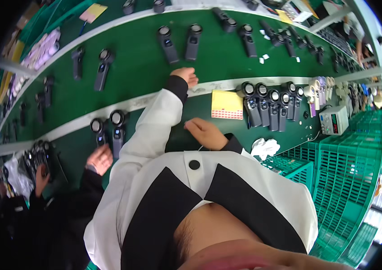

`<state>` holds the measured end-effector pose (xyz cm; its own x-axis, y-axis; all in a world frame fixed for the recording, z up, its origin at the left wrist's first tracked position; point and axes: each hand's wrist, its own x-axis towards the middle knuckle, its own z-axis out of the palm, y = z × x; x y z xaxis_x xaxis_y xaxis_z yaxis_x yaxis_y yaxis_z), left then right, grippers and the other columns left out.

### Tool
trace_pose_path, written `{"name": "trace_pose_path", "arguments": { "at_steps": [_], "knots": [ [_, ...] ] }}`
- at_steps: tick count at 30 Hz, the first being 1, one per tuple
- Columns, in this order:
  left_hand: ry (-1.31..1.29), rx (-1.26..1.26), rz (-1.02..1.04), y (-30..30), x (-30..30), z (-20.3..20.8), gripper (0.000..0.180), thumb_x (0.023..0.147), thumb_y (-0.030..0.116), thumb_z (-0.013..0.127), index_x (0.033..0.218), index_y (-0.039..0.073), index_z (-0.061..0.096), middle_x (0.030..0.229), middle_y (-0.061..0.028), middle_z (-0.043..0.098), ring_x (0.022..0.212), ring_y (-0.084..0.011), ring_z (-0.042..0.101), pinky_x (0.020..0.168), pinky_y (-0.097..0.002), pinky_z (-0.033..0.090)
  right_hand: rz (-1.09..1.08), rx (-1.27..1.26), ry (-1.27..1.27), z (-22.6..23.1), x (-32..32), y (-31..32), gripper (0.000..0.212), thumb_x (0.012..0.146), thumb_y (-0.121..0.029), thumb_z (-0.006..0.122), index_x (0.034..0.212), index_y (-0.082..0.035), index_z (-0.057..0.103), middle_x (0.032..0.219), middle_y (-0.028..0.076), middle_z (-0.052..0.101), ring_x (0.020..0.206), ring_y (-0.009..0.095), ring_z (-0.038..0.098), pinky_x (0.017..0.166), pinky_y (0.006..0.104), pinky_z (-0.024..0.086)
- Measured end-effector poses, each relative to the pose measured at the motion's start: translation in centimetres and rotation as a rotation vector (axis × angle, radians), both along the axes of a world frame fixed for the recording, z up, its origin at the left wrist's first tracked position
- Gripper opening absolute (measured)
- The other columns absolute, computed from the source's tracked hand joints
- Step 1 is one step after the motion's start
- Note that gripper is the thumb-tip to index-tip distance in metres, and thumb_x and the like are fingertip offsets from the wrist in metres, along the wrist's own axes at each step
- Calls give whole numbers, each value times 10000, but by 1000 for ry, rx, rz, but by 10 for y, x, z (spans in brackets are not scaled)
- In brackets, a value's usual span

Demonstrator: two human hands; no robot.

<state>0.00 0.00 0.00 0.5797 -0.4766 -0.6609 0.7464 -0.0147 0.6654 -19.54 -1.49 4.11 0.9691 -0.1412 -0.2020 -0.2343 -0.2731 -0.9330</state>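
Observation:
My left hand (185, 77) is over the white rail between the green belt and the near bench, its fingers curled. Nothing shows in it. Just beyond it, two dark grey handheld devices with round heads, one (168, 45) tilted and one (193, 42) nearly straight, lie on the belt. My right hand (206, 134) is held low before my chest, its fingers bent and closed; whatever they hold, if anything, is hidden. A yellow sheet with red-and-white labels (227, 105) lies beyond it. To the right of that sheet stand several similar grey devices (265, 108).
Green plastic crates (348, 175) stand at the right, near crumpled white tissue (265, 148) and a small white instrument (333, 120). At left, a co-worker's hand (100, 159) touches one of two devices (118, 130). More devices line the green belt (137, 67).

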Motion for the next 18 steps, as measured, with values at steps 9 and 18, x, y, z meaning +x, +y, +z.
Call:
{"name": "trace_pose_path", "arguments": {
  "at_steps": [9,18],
  "knots": [
    [-1621,1028,247,217,-107,15,181,654,31,527,830,-3,505,808,-181,506,739,-342,486,646,-420,394,65,-205,61,2,21,17,208,743,-186,547,887,-35,549,741,128,570,682,280,559,625,340,439],
    [-1272,1287,270,301,-88,-25,475,664,201,585,1037,-70,470,951,-261,504,857,-402,493,760,-427,421,210,-253,9,-7,38,67,211,738,-189,542,876,-31,565,769,153,597,716,316,573,647,362,450]
  ]
}}
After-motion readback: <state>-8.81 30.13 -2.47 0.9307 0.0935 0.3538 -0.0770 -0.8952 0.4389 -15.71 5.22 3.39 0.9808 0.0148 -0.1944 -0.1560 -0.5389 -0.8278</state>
